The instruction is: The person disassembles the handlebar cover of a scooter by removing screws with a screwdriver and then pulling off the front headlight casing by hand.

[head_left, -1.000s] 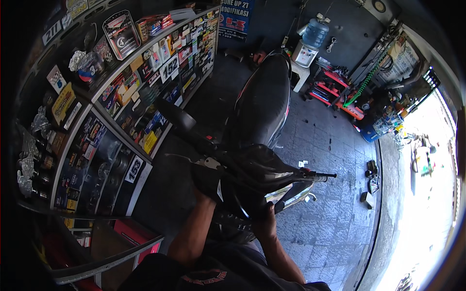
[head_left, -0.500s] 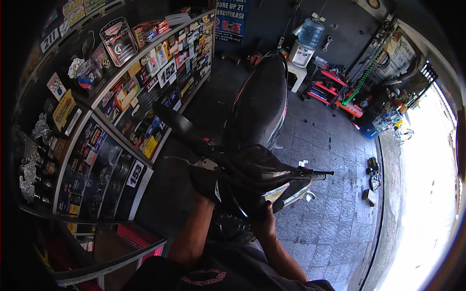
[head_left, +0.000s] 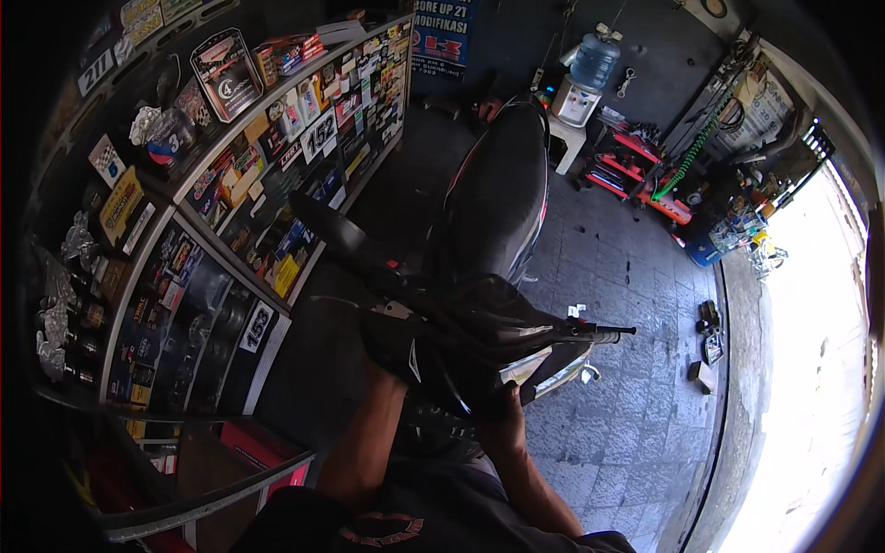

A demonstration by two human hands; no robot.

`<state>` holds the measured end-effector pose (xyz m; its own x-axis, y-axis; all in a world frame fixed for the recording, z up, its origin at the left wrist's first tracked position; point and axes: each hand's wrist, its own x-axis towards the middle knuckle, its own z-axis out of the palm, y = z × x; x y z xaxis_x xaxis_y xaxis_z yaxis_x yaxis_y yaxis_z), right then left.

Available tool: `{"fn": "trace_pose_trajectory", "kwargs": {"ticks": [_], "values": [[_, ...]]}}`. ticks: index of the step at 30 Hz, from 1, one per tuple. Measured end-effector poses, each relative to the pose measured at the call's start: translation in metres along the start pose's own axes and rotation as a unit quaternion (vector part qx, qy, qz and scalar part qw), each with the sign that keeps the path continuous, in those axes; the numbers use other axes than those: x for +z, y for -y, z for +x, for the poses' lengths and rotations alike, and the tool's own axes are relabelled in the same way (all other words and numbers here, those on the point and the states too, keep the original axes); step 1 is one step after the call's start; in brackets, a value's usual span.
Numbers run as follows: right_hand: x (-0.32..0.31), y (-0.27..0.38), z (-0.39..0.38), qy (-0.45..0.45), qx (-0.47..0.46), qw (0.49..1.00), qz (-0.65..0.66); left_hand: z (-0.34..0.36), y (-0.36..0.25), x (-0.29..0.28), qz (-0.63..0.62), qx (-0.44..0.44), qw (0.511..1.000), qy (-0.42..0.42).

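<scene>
A motorcycle with a long black seat [head_left: 498, 198] stands in front of me, its front end close to my body. Both of my hands are at its dark front fairing [head_left: 438, 373], which has a pale stripe and a glossy headlight part. My left hand [head_left: 387, 376] grips the fairing's left lower side, its fingers hidden under the panel. At the near right edge, my right hand [head_left: 502, 422] is closed on it, thumb on top and the other fingers underneath. The right handlebar grip [head_left: 608, 335] sticks out beyond. A dark mirror [head_left: 327, 228] rises on the left.
A glass display case [head_left: 267, 203] full of small packages runs along the left. At the back are a water dispenser [head_left: 579, 92] and a red tool cart [head_left: 627, 166]. Small parts [head_left: 708, 346] lie on the tiled floor [head_left: 645, 405] by the bright doorway at right.
The view has shifted very slightly. Both hands keep the same hold on the fairing, and the motorcycle has not visibly moved.
</scene>
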<state>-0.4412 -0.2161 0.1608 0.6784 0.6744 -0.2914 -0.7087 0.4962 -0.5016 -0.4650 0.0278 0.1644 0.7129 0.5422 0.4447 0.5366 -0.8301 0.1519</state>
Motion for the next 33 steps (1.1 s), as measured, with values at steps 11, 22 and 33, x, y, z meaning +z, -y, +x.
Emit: {"fn": "trace_pose_trajectory", "kwargs": {"ticks": [11, 22, 33], "values": [[-0.009, 0.000, 0.001, 0.021, 0.006, 0.999, -0.032, -0.009, -0.004, 0.003, -0.322, -0.110, 0.938, -0.064], [0.004, 0.008, -0.004, 0.008, 0.002, 1.000, -0.029, -0.020, -0.003, 0.010, -0.315, -0.112, 0.941, -0.058], [-0.002, 0.009, -0.004, 0.002, 0.010, 0.997, -0.075, -0.024, -0.004, 0.003, -0.331, -0.112, 0.935, -0.063]]}}
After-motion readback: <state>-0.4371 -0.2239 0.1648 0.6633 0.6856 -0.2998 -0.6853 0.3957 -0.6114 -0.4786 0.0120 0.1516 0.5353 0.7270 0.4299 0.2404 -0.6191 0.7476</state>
